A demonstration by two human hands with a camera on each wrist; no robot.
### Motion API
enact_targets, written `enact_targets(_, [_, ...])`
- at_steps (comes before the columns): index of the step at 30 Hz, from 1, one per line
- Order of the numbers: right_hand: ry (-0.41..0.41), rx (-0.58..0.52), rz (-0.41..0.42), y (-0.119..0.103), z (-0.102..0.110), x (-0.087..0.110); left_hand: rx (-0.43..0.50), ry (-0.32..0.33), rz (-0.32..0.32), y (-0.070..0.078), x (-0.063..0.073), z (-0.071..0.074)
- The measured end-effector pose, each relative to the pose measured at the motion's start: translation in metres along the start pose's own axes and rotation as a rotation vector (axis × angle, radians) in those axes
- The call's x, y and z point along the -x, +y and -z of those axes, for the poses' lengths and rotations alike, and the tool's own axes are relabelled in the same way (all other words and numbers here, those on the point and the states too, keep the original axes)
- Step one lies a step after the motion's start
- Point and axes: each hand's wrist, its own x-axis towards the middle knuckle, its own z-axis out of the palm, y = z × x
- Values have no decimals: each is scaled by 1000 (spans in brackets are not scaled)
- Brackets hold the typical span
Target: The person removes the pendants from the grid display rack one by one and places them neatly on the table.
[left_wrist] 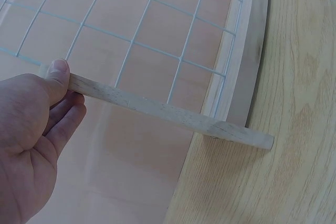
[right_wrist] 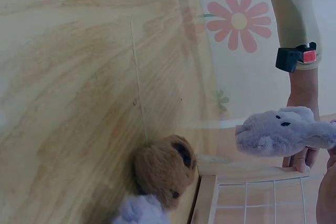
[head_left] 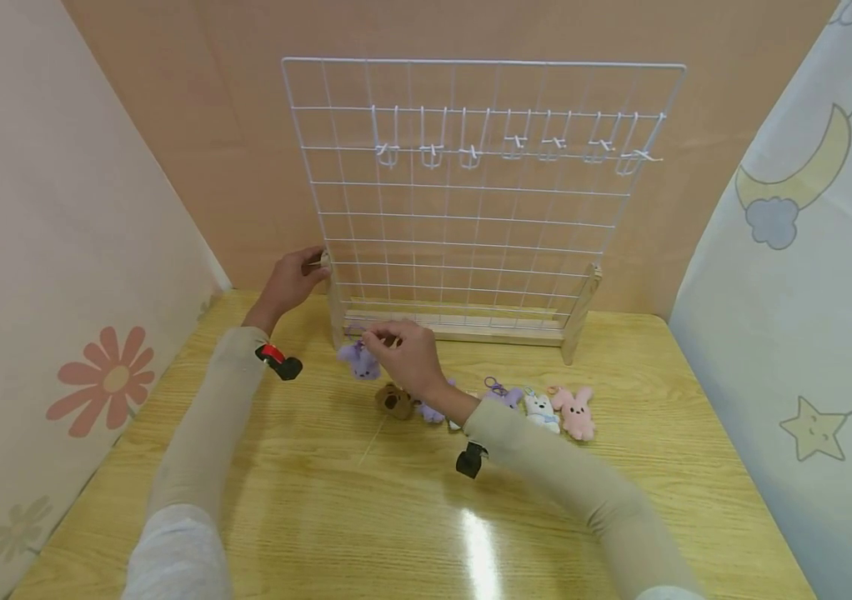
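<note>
My left hand (head_left: 291, 282) grips the upper end of the wooden side post (left_wrist: 142, 106) of a white wire grid rack (head_left: 463, 200). Its thumb lies on the post's edge, with the fingers behind. In front of the rack's left side, my right hand (head_left: 409, 358) pinches a purple plush keychain (head_left: 360, 361) near its top. The plush hangs below the fingertips, and in the right wrist view its small dark eyes show. Just under the right hand, a brown plush keychain (head_left: 394, 402) lies on the table beside another purple plush (head_left: 432, 408), partly covered by the wrist.
Several white hooks (head_left: 432, 152) hang in a row on the grid's upper bars. Right of my right wrist lie a purple plush (head_left: 504, 398), a white plush (head_left: 542, 412) and a pink plush (head_left: 578, 413). Patterned cloth walls (head_left: 809, 275) flank the wooden table (head_left: 366, 517).
</note>
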Motion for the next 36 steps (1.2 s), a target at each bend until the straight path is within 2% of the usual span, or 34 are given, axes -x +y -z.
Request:
enact_targets(20, [-98,-69,-109,6,-32,34,16,-7,11,-1,-1,0])
enact_targets(30, [-116,-62,-176,6,-41,48,24,-5,-4,-2,-1,0])
enact_targets(36, [-116,-65,-202,11,-41,49,25,-2,-6,-1,-1,0])
